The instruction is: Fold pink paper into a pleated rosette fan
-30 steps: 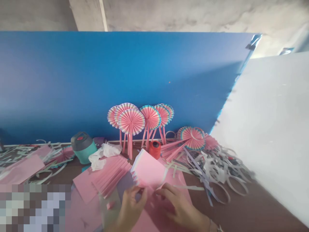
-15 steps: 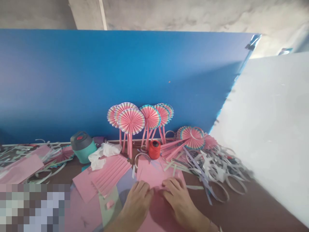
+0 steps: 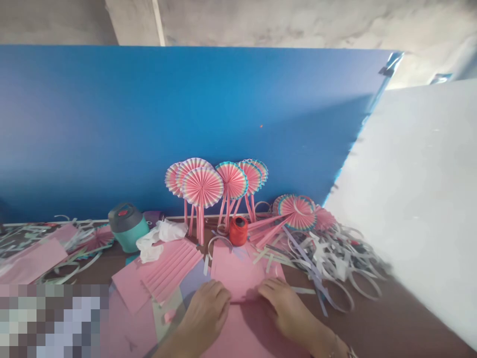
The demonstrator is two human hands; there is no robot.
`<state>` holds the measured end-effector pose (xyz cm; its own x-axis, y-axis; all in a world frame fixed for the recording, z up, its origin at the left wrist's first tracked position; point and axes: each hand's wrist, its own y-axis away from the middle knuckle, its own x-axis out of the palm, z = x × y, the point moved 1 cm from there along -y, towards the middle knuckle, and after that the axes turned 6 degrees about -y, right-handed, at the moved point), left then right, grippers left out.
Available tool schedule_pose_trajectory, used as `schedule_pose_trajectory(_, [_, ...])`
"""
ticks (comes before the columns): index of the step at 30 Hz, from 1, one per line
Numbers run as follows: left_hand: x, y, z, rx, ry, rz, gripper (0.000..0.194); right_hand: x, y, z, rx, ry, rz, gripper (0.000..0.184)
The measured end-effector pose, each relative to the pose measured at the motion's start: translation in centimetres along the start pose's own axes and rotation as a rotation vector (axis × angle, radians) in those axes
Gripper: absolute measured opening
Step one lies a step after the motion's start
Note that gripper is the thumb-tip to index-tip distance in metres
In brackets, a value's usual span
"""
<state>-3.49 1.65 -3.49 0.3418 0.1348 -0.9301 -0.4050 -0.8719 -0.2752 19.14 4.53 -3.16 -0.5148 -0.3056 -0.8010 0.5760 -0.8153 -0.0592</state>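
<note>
At the lower centre of the frame lay a pink sheet (image 3: 238, 271), its near edge between the two hands. The left hand (image 3: 208, 308) and the right hand (image 3: 285, 306) were curled over opposite ends of that edge, fingers bent and touching the paper; whether they pinched it or only pressed down, I could not tell (the thumbs were mostly hidden).

The likeliest trouble, I judged, was a crooked crease: if one hand bore down harder or sat nearer the bottom of the frame, the edge would run askew. More pink paper (image 3: 238, 330) showed below the fingers, and with colours so alike, a lower layer might be caught up and creased too.

Just beyond the sheet, near mid-frame, stood a red spool (image 3: 238, 232); a shove toward it could tip it. Loose strips (image 3: 328, 263) tangled right of centre might snag a sleeve or the bracelet (image 3: 335, 345) at the right wrist.
</note>
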Motion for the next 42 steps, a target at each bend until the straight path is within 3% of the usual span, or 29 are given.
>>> schedule_pose_trajectory(2, [-0.2, 0.0, 0.3, -0.031, 0.058, -0.025, 0.02, -0.5, -0.1, 0.0, 0.02, -0.057, -0.017, 0.022])
schedule_pose_trajectory(11, [-0.7, -0.9, 0.5, -0.184, 0.317, 0.086, 0.018, -1.4, -0.4, 0.2, 0.055, -0.222, -0.017, 0.029])
schedule_pose_trajectory(14, [-0.2, -1.1, 0.8, -0.224, 0.378, 0.068, 0.018, -1.3, -0.7, -0.1, 0.126, -0.256, -0.058, 0.021])
schedule_pose_trajectory(20, [1.0, -1.1, 1.4, -0.245, 0.308, 0.054, 0.022, -0.9, -1.0, -0.7, 0.202, -0.224, -0.108, 0.014])
schedule_pose_trajectory(28, [1.0, -1.1, 1.3, -0.285, 0.307, 0.059, 0.022, -0.5, -1.6, -1.4, 0.326, -0.317, -0.147, 0.014])
schedule_pose_trajectory(42, [0.8, -1.1, 1.2, -0.281, 0.261, 0.113, 0.023, -0.5, -1.7, -1.2, 0.301, -0.278, -0.122, 0.008])
